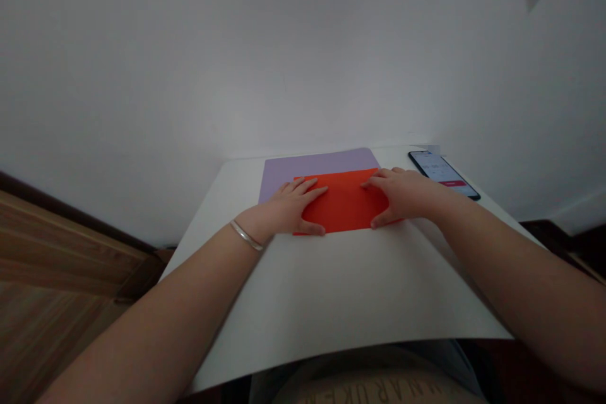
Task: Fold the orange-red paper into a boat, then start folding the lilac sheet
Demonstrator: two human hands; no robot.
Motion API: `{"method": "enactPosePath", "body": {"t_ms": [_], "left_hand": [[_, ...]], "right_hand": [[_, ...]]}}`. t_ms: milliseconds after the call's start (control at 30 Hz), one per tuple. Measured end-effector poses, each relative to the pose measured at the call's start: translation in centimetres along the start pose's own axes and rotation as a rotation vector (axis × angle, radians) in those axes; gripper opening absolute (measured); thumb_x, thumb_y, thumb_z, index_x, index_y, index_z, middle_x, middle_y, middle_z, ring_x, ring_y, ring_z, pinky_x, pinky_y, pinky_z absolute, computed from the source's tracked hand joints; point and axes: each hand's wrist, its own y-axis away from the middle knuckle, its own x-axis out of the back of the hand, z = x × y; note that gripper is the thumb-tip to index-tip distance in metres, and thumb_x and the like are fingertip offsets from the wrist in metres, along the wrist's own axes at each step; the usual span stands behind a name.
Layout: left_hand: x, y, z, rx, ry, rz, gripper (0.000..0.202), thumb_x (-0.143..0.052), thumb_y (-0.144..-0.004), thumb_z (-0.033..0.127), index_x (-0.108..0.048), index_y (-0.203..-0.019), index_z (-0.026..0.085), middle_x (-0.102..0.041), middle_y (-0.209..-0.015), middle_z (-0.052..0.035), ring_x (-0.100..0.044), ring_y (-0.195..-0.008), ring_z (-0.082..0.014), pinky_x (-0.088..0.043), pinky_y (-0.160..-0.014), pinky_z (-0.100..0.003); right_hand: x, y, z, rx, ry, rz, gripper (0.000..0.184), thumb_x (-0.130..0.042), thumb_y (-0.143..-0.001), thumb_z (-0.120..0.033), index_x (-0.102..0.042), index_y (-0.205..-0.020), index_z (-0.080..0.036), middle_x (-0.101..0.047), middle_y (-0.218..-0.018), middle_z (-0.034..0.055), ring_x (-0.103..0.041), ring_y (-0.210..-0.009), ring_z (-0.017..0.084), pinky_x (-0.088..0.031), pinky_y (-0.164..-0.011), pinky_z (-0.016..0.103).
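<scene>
A: How are the two arms and hands now?

B: Both arms reach forward from the near side. The left hand (293, 206) lies flat with the fingers spread, and the right hand (402, 196) is spread in the same way. They do not pinch anything; they are pressing down, one on each side.

A: What is under them?

B: An orange-red rectangular paper (343, 202). It lies near the middle of the far part of a wide white board (331, 303), and its far edge overlaps a pale purple paper sheet (307, 167).

A: And what is around the hands?

B: A thin silver bangle (246, 235) sits on the left wrist. Just beside the right hand, near the far right corner of the board, is a black smartphone (442, 174) with its screen lit. The small text on the screen is too small to read. Behind the board stands a white wall (284, 57).
</scene>
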Motion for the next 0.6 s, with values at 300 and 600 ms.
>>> {"method": "enactPosePath", "body": {"t_ms": [300, 600], "left_hand": [[0.0, 0.4, -2.0, 0.011, -0.019, -0.113, 0.108, -0.07, -0.067, 0.064, -0.017, -0.153, 0.026, -0.009, -0.16, -0.0171, -0.011, -0.145, -0.0413, -0.017, -0.114, -0.057], [-0.4, 0.7, -3.7, -0.001, 0.028, -0.154, 0.117, -0.073, -0.063, 0.066, -0.014, -0.153, 0.021, -0.003, -0.158, -0.0221, -0.005, -0.145, -0.0431, -0.015, -0.114, -0.056]], "right_hand": [[-1.1, 0.3, 2.6, -0.024, -0.067, -0.062, 0.09, -0.074, -0.058, -0.059, -0.051, -0.138, -0.024, -0.05, -0.14, 0.0128, -0.051, -0.118, 0.037, -0.044, -0.097, 0.05], [-1.9, 0.4, 4.3, -0.017, -0.048, -0.091, 0.094, -0.076, -0.055, -0.057, -0.049, -0.139, -0.025, -0.047, -0.144, 0.0117, -0.049, -0.123, 0.038, -0.042, -0.099, 0.049]]}}
